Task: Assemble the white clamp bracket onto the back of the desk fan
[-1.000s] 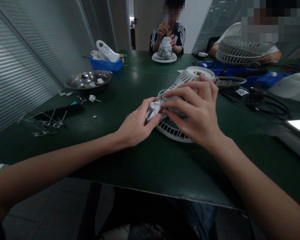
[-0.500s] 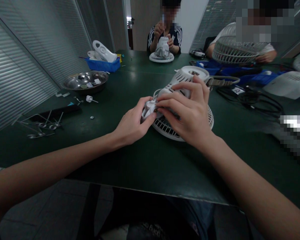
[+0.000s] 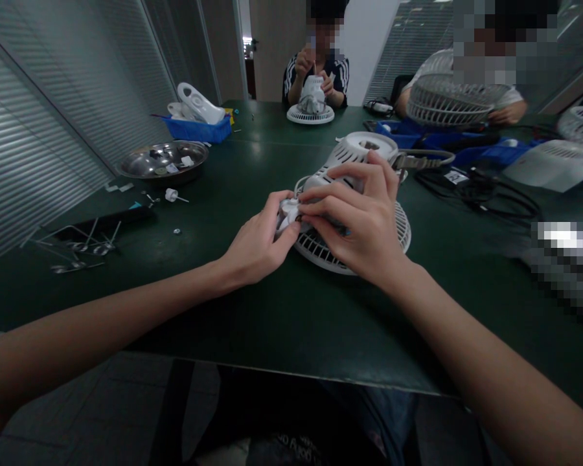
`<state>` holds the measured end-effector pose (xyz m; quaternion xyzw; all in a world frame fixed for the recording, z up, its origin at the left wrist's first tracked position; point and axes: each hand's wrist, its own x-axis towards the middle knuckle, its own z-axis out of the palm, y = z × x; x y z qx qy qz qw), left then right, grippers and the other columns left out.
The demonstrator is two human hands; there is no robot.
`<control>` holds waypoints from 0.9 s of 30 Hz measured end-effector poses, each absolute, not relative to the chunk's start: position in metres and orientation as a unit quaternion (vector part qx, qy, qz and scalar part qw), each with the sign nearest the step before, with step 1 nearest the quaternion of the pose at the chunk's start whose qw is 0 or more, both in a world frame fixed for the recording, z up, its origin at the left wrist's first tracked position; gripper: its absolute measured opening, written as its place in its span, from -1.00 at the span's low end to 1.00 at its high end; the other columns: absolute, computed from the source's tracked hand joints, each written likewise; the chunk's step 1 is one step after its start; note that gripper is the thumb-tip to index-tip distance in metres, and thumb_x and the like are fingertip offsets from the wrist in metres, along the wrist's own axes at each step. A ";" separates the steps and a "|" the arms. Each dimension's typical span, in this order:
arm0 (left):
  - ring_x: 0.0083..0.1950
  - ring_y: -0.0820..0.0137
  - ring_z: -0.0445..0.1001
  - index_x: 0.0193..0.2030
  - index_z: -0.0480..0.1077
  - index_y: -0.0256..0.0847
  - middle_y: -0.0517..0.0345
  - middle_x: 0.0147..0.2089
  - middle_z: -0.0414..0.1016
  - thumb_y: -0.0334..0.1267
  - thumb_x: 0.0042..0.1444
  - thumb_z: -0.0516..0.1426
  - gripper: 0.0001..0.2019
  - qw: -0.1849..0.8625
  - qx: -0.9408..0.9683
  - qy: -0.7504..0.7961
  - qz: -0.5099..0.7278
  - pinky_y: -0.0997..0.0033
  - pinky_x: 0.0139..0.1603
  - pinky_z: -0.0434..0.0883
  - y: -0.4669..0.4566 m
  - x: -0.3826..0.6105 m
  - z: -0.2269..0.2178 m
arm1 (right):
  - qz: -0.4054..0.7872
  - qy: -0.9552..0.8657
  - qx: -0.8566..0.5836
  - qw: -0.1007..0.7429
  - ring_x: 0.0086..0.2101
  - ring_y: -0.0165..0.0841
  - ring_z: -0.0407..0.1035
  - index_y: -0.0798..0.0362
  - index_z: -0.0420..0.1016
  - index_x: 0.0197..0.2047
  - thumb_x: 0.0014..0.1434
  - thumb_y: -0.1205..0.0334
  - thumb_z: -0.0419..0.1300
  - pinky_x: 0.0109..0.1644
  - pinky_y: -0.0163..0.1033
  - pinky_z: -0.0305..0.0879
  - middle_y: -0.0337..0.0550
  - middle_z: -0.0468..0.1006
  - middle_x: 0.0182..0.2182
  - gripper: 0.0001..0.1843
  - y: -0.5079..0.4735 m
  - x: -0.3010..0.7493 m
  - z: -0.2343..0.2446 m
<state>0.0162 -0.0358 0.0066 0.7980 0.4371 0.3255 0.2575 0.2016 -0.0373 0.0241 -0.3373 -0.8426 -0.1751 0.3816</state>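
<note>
A white fan lies grille-down on the dark green table, its slotted motor housing upward. At its left end sticks out a white plastic joint piece, with a thin cable looping beside it. My left hand is closed round this piece, thumb at the front and fingers behind. With thumb and fingertips my right hand pinches at the piece's right side, by a small dark part that is mostly covered. Under my right hand shows the round fan grille.
At left are a steel bowl holding small parts, a blue bin of white parts, metal rods and a white knob-like piece. Black cables lie at right. Two people sit opposite, each with fan parts.
The whole view has shifted slightly. Both hands stay at the white joint piece, with only a slight movement of the right fingertips.
</note>
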 end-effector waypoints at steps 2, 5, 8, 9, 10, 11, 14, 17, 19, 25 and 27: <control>-0.17 0.25 0.43 0.21 0.05 -0.20 0.02 -0.07 0.41 -0.14 0.24 -0.03 -0.57 0.251 0.800 0.437 0.325 0.24 -0.16 0.36 -0.035 0.016 0.006 | -0.177 -0.841 -0.337 0.384 0.02 -0.13 0.27 -0.13 0.50 -0.26 0.19 0.29 0.14 0.20 0.22 -0.10 -0.28 0.59 -0.20 -0.86 -0.037 0.202 0.024; -0.18 0.26 0.43 0.20 0.06 -0.20 0.04 -0.09 0.41 -0.17 0.23 -0.01 -0.58 0.241 0.803 0.436 0.327 0.24 -0.16 0.36 -0.035 0.016 0.006 | -0.179 -0.839 -0.338 0.387 0.02 -0.14 0.27 -0.12 0.51 -0.27 0.19 0.29 0.14 0.21 0.21 -0.11 -0.28 0.58 -0.20 -0.86 -0.036 0.202 0.023; -0.19 0.26 0.43 0.20 0.06 -0.21 0.04 -0.10 0.41 -0.17 0.22 -0.01 -0.57 0.240 0.804 0.435 0.327 0.25 -0.16 0.35 -0.034 0.016 0.005 | -0.177 -0.839 -0.338 0.388 0.02 -0.14 0.27 -0.13 0.51 -0.28 0.18 0.30 0.14 0.21 0.21 -0.11 -0.29 0.58 -0.21 -0.85 -0.037 0.201 0.023; -0.19 0.26 0.43 0.20 0.06 -0.21 0.03 -0.10 0.41 -0.16 0.22 -0.01 -0.57 0.240 0.805 0.434 0.327 0.24 -0.16 0.35 -0.034 0.016 0.005 | -0.176 -0.839 -0.337 0.389 0.02 -0.15 0.27 -0.13 0.51 -0.28 0.18 0.31 0.14 0.21 0.21 -0.11 -0.29 0.58 -0.22 -0.85 -0.037 0.201 0.023; -0.18 0.25 0.43 0.20 0.06 -0.22 0.02 -0.10 0.41 -0.16 0.23 -0.01 -0.56 0.238 0.805 0.433 0.327 0.24 -0.15 0.35 -0.034 0.016 0.005 | -0.176 -0.838 -0.338 0.390 0.02 -0.15 0.26 -0.13 0.51 -0.28 0.17 0.31 0.14 0.21 0.21 -0.11 -0.29 0.58 -0.22 -0.85 -0.037 0.201 0.023; -0.18 0.25 0.43 0.21 0.06 -0.22 0.02 -0.10 0.41 -0.15 0.23 -0.01 -0.56 0.236 0.806 0.432 0.328 0.24 -0.15 0.35 -0.033 0.016 0.005 | -0.176 -0.838 -0.339 0.391 0.02 -0.15 0.26 -0.13 0.51 -0.29 0.17 0.31 0.14 0.21 0.21 -0.11 -0.29 0.58 -0.22 -0.85 -0.037 0.200 0.023; -0.19 0.25 0.43 0.20 0.05 -0.24 0.00 -0.10 0.41 -0.15 0.24 -0.03 -0.56 0.229 0.809 0.433 0.325 0.23 -0.17 0.35 -0.033 0.016 0.005 | -0.177 -0.837 -0.342 0.389 0.02 -0.15 0.26 -0.13 0.51 -0.29 0.18 0.30 0.13 0.21 0.21 -0.11 -0.29 0.58 -0.21 -0.85 -0.037 0.200 0.023; -0.19 0.25 0.44 0.21 0.05 -0.23 -0.02 -0.09 0.41 -0.15 0.25 -0.04 -0.57 0.225 0.809 0.436 0.323 0.22 -0.17 0.36 -0.032 0.016 0.005 | -0.176 -0.838 -0.345 0.385 0.02 -0.14 0.26 -0.13 0.51 -0.28 0.18 0.30 0.13 0.21 0.22 -0.12 -0.27 0.58 -0.21 -0.85 -0.037 0.200 0.022; -0.19 0.24 0.44 0.21 0.04 -0.23 -0.02 -0.08 0.42 -0.14 0.25 -0.05 -0.57 0.222 0.809 0.438 0.323 0.21 -0.17 0.36 -0.032 0.017 0.004 | -0.178 -0.838 -0.346 0.383 0.03 -0.14 0.26 -0.12 0.51 -0.27 0.19 0.29 0.12 0.21 0.22 -0.12 -0.27 0.58 -0.21 -0.85 -0.037 0.200 0.022; -0.17 0.21 0.46 0.23 0.01 -0.22 -0.05 -0.04 0.43 -0.13 0.27 -0.06 -0.56 0.213 0.809 0.451 0.311 0.21 -0.20 0.37 -0.032 0.017 0.003 | -0.188 -0.835 -0.348 0.382 0.02 -0.17 0.27 -0.12 0.51 -0.29 0.22 0.27 0.11 0.23 0.20 -0.09 -0.28 0.57 -0.20 -0.84 -0.037 0.199 0.023; -0.17 0.21 0.47 0.24 0.00 -0.21 -0.05 -0.04 0.44 -0.13 0.27 -0.07 -0.56 0.217 0.807 0.455 0.307 0.21 -0.21 0.38 -0.032 0.017 0.003 | -0.191 -0.834 -0.351 0.380 0.02 -0.18 0.28 -0.13 0.51 -0.29 0.22 0.27 0.11 0.24 0.19 -0.08 -0.29 0.57 -0.19 -0.84 -0.037 0.198 0.024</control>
